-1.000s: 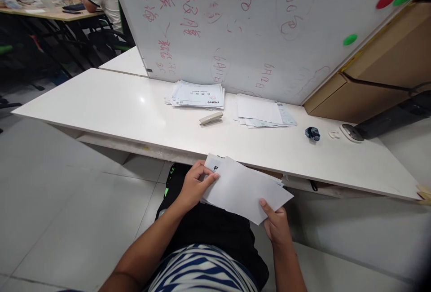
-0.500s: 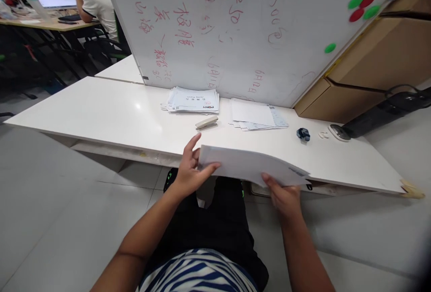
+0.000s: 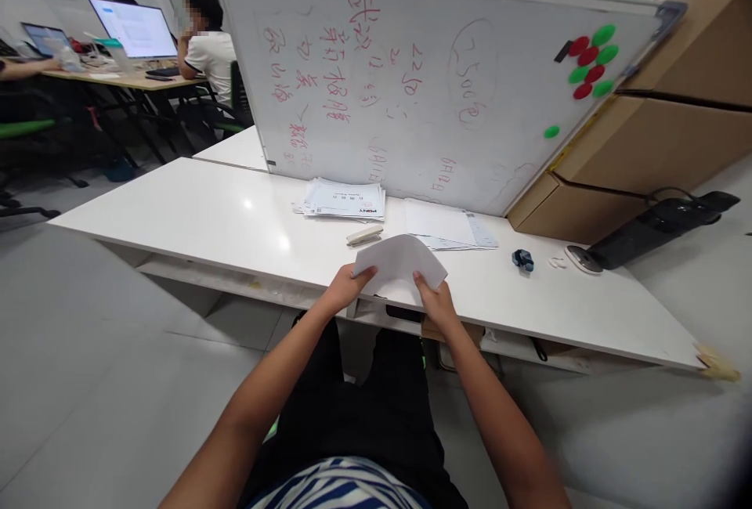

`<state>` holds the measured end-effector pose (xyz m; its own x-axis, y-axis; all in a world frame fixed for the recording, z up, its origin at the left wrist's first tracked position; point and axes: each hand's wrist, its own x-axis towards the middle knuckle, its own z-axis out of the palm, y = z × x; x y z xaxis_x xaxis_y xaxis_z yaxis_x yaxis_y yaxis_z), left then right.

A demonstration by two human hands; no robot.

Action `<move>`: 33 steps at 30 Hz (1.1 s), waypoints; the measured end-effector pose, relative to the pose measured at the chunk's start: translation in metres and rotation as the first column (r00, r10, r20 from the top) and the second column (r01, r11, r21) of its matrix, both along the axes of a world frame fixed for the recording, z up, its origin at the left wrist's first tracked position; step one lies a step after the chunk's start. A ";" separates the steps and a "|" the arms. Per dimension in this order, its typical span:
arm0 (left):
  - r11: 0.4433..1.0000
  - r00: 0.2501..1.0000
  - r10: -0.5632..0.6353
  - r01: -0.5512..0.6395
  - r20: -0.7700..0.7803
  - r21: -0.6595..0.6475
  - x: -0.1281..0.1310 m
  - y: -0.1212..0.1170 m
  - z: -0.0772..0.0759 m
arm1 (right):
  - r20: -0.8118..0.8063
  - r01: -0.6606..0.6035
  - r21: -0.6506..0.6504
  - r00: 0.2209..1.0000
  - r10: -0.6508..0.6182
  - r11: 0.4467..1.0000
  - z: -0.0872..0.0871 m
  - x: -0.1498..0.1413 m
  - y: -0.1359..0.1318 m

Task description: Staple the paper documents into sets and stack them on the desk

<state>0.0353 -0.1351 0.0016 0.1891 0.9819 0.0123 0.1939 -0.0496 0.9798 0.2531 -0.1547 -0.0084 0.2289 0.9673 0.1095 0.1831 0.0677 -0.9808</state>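
Both my hands grip white paper sheets (image 3: 400,265), bowed upward in the middle, just above the desk's front edge. My left hand (image 3: 348,290) pinches their left side, thumb on top. On the right side, my right hand (image 3: 435,297) holds them the same way. How many sheets there are I cannot tell. Right behind the paper lies a beige stapler (image 3: 364,236). A stack of printed papers (image 3: 344,200) sits beyond it. Another pile of white sheets (image 3: 440,221) lies to the right, partly hidden by the held paper.
A whiteboard (image 3: 411,125) with red writing and magnets stands along the desk's back. On the right are cardboard boxes (image 3: 675,141), a black bottle (image 3: 646,231), a white round-ended object (image 3: 583,259) and a small dark-blue item (image 3: 522,261). A person (image 3: 208,55) sits at another desk.
My right hand has moved left, closer to my left hand. The sheets, stretched long and fairly flat before, are now turned and bowed upward. My left fingers have closed on the edge. The view has tilted up.
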 end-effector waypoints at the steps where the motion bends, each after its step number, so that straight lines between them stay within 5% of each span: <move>1: 1.000 1.000 0.003 -0.003 -0.003 0.012 0.000 -0.001 -0.002 | 0.010 -0.012 -0.005 1.000 0.012 1.000 -0.001 0.001 -0.001; 8: 0.998 0.992 -0.025 0.031 -0.121 0.049 0.012 -0.005 0.001 | 0.096 0.037 0.023 0.995 -0.039 0.999 -0.004 0.015 -0.022; 12: 0.963 0.981 -0.131 0.160 -0.141 0.216 0.020 0.004 0.017 | 0.053 0.315 0.009 0.948 -0.315 0.949 -0.017 0.034 -0.065; 15: 0.908 0.952 0.052 0.081 -0.303 0.411 0.022 0.030 0.025 | -0.007 0.461 -0.231 0.880 -0.476 0.856 -0.037 0.049 -0.103; 17: 0.883 0.851 0.230 0.021 -0.472 0.469 0.020 0.055 0.025 | -0.122 0.458 -0.340 0.845 -0.521 0.821 -0.050 0.055 -0.124; 19: 0.905 0.723 0.283 0.016 -0.630 0.426 0.017 0.078 0.020 | -0.264 0.410 -0.401 0.805 -0.532 0.819 -0.059 0.056 -0.140; 23: 0.944 0.585 0.073 0.221 -0.808 0.245 0.003 0.103 0.009 | -0.403 0.322 -0.474 0.749 -0.526 0.820 -0.061 0.052 -0.158; 28: 0.868 0.642 -0.138 0.446 -0.754 0.220 -0.025 0.093 0.013 | -0.445 0.212 -0.472 0.781 -0.439 0.856 -0.052 0.041 -0.157; 33: 0.831 0.629 -0.299 0.542 -0.718 0.129 -0.046 0.063 0.022 | -0.486 0.078 -0.453 0.813 -0.319 0.888 -0.038 0.028 -0.137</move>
<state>-0.0112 -0.0720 0.0233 0.6576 0.7534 -0.0008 0.6417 -0.5596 0.5245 0.2807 -0.2918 -0.0469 0.3247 0.8222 -0.4675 -0.4111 -0.3225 -0.8526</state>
